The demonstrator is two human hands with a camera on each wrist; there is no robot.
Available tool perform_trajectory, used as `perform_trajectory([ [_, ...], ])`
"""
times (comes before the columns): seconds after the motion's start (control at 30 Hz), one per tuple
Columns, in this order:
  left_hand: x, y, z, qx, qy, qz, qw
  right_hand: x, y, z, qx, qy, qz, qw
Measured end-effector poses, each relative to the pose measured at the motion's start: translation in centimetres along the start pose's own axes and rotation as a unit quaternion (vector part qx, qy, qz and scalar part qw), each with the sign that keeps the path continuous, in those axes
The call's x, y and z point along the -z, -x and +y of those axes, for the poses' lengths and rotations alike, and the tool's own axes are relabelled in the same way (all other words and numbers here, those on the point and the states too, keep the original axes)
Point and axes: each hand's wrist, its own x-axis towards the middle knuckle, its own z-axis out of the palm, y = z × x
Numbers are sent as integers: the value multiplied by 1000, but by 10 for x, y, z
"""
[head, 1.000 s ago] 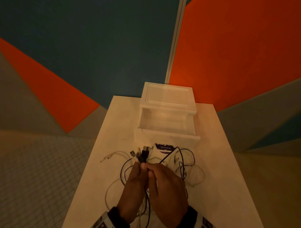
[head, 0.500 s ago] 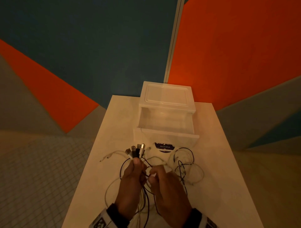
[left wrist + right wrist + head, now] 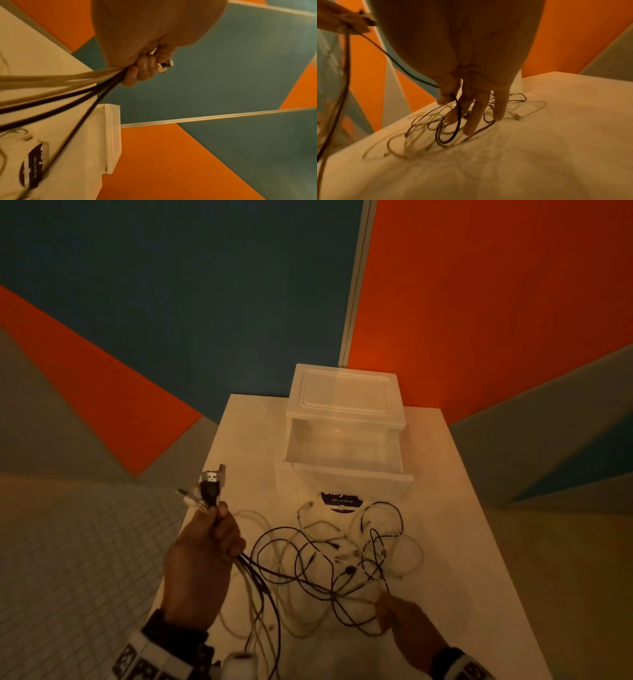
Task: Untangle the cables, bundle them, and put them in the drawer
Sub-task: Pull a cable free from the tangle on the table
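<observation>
Left hand gripping gathered plug ends of black and white cables; right hand, fingers extended, pinching black strand near tangle on white table.

Black and white thin cables between my hands; translucent white plastic drawer ahead, dark purple label; orange-teal-grey wall.

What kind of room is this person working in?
Hard to say: probably a staged indoor work corner, not a home. A small white table stands against boldly painted orange and teal wall panels, bearing a plastic drawer unit.
</observation>
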Motion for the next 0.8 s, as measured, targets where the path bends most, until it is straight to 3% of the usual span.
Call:
perform_trajectory([
  [0.07, -6, 4, -6, 11, -33, -23, 999, 12, -8, -37, 37, -51, 93, 994],
  [0.13, -15, 13, -21, 28, -101, -36, 994, 22, -14, -87, 100, -85, 139, 982],
  [0.23, -34, 25, -46, 29, -243, -49, 968, 21, -6, -146, 200, -65, 131, 969],
  [0.33, -46, 28, -54, 44, -246, -23, 968, 2, 2, -162, 235, -56, 85, 967],
  [0.47, -41, 19, -39, 39, -132, -12, 990, -17, -1, -128, 180, -46, -17, 982],
  [0.57, -27, 13, -17, -12, -77, -1, 997, -22, -12, -78, 115, 3, -66, 991],
  [0.7, -16, 12, 20, -78, -34, -26, 996, -15, -29, -20, 17, 126, -43, 991],
  [0.8, -13, 12, 22, -92, -58, -10, 994, -10, -42, -15, 20, 163, 36, 986],
])
